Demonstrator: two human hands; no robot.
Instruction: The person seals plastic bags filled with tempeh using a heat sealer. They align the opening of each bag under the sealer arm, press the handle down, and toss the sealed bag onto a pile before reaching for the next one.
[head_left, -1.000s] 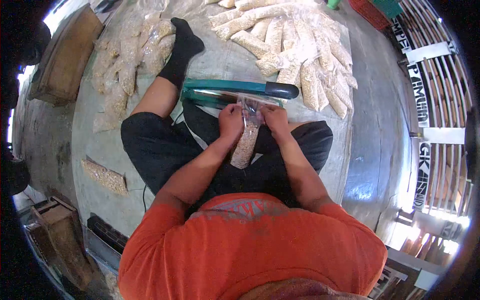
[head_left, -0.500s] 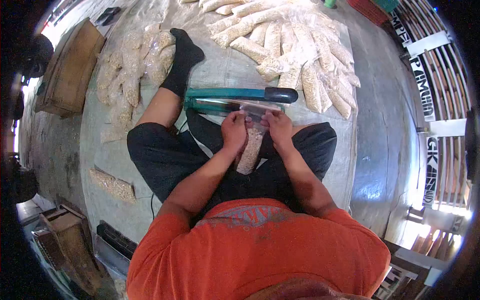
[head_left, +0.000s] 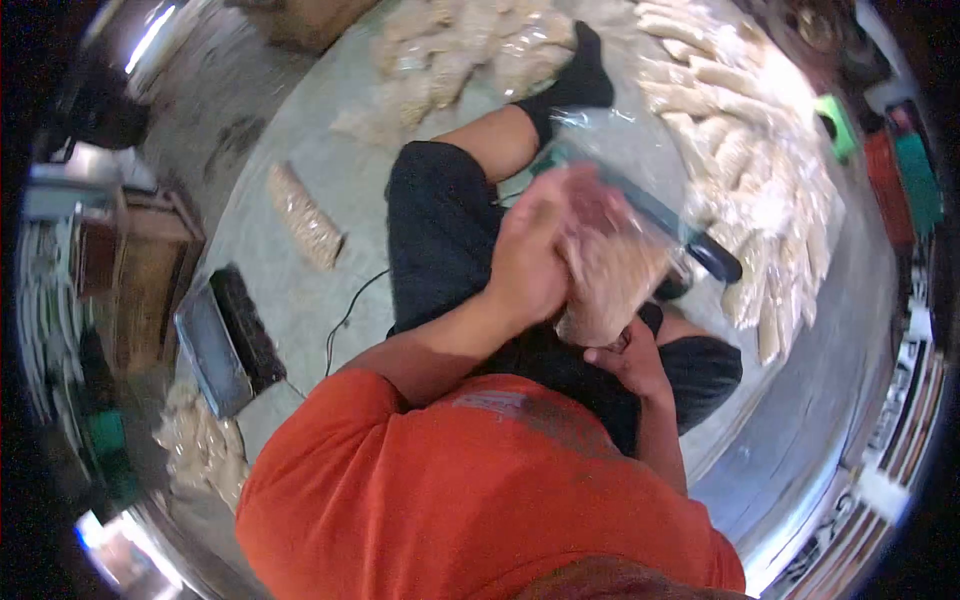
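Note:
A clear plastic bag filled with pale, bean-like bits (head_left: pixel 610 285) is held tilted above my lap, blurred by motion. My left hand (head_left: pixel 540 250) grips it near its top, where loose clear film sticks out past the fingers. At the bag's lower end, my right hand (head_left: pixel 635 362) has its thumb and fingers pressed on the corner. Just beyond the bag lies a green bag sealer with a black-tipped arm (head_left: pixel 655 210), partly hidden behind the film and my left hand.
Filled bags (head_left: pixel 740 150) lie piled at the right, with another heap of bags (head_left: pixel 470 50) ahead. A single filled bag (head_left: pixel 305 215) rests on the mat at the left. Nearby are a dark-edged open box (head_left: pixel 230 345), a black cord (head_left: pixel 345 315) and a wooden box (head_left: pixel 155 280).
The bag has been lifted from in front of the sealer, towards me. My right hand has moved from its top to its lower end. My view has turned to the left.

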